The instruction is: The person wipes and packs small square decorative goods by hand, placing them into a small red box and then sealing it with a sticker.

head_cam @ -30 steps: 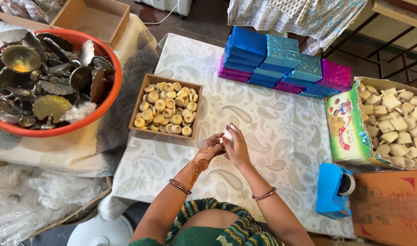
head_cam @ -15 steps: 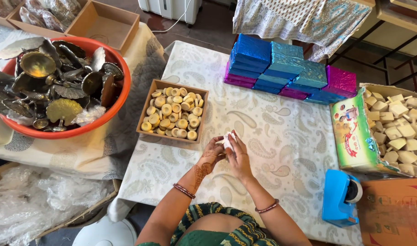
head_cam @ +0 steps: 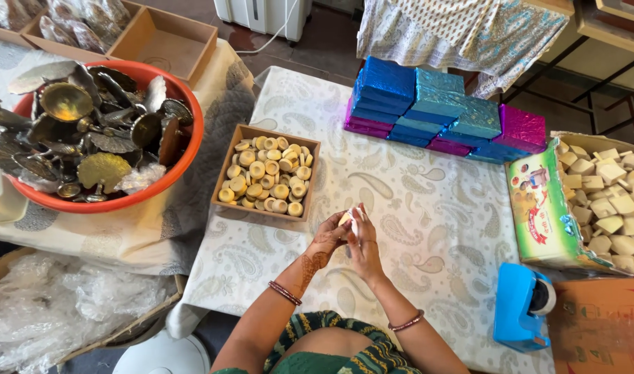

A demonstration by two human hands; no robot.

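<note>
Over paisley tablecloth [head_cam: 427, 228], left hand [head_cam: 328, 240] and right hand [head_cam: 362, 242] pinch a small pale piece [head_cam: 349, 217] (partly hidden).

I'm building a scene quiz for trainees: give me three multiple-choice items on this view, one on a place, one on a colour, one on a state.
1. Where is the open box of small round pieces?
A. ahead and left of the hands
B. inside the tub
C. under the table

2. What colour is the tape dispenser?
A. red
B. blue
C. white

3. How are the left hand and right hand?
A. flat on the cloth
B. far apart
C. together around a small pale item

Answers: 1 A, it lies beyond the left hand; 2 B, its body is bright blue; 3 C, both sets of fingers close on it.
</note>
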